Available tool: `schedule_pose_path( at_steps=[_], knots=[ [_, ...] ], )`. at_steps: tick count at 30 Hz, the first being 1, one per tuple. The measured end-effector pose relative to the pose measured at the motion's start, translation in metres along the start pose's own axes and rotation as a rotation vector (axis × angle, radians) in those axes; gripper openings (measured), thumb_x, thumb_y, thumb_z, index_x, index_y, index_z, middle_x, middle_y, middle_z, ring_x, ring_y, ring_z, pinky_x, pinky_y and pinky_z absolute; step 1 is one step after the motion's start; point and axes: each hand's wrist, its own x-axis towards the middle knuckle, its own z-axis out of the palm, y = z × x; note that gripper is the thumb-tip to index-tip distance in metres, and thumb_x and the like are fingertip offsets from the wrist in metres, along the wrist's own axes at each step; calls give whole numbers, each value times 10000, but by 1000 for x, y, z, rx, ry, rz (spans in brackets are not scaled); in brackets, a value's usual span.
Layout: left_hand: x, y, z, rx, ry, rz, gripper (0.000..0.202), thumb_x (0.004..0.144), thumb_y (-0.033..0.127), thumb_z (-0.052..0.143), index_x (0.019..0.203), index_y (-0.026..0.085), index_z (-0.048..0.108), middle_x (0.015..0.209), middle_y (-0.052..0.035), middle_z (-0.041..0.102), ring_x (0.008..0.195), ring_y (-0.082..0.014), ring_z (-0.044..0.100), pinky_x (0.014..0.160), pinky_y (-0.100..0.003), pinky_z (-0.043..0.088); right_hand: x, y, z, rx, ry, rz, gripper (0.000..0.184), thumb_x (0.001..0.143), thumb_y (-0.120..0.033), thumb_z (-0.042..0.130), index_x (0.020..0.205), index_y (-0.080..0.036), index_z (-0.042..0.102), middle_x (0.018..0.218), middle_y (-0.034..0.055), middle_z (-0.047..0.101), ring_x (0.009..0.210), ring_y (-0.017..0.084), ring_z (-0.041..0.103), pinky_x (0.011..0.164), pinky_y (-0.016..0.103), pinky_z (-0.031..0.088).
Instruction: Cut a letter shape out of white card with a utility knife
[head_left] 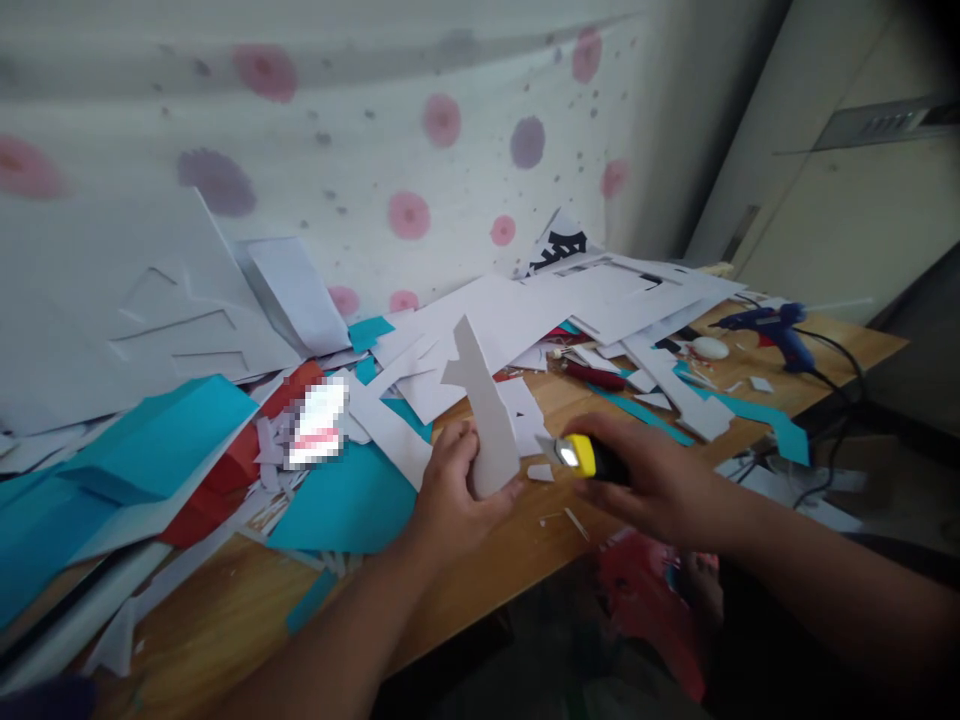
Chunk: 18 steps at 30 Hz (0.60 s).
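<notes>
My left hand (450, 490) is closed around the lower end of a white cut-out foam board piece (484, 405), holding it upright above the wooden table (225, 600). My right hand (652, 475) grips a yellow and black utility knife (581, 458). Its blade points left, close to the base of the white piece. A small white offcut (540, 472) lies on the table just below the blade.
White, teal and red paper and board scraps (225, 440) cover the table's left and back. A blue glue gun (772, 330) with a black cord lies at the far right. A red pen-like tool (596, 375) lies mid-table. A dotted wall rises behind.
</notes>
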Motion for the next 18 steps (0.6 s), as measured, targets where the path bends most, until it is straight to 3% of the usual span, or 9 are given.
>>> schedule_pose_path(
  at_steps=[3, 9, 18],
  knots=[
    [-2, 0, 1, -10, -39, 25, 438, 720, 421, 700, 1081, 203, 581, 1120, -89, 501, 1099, -277, 454, 948, -400, 383, 2, -9, 13, -84, -47, -32, 255, 792, -358, 609, 980, -189, 576, 825, 61, 647, 693, 179, 561, 591, 275, 362],
    [-6, -1, 2, -195, -119, 58, 550, 712, 603, 641, 1068, 188, 582, 1011, -61, 455, 950, -244, 467, 817, -334, 418, 7, -14, 22, -129, -104, -64, 202, 748, -252, 582, 934, -176, 564, 814, 53, 641, 696, 174, 565, 585, 267, 330],
    [-9, 3, 2, -359, -146, 66, 432, 749, 475, 654, 1095, 222, 590, 1008, -50, 443, 951, -234, 453, 816, -322, 403, 10, -17, 20, -212, -87, -102, 153, 695, -211, 562, 839, -190, 515, 761, 43, 615, 645, 156, 519, 567, 264, 294]
  ],
)
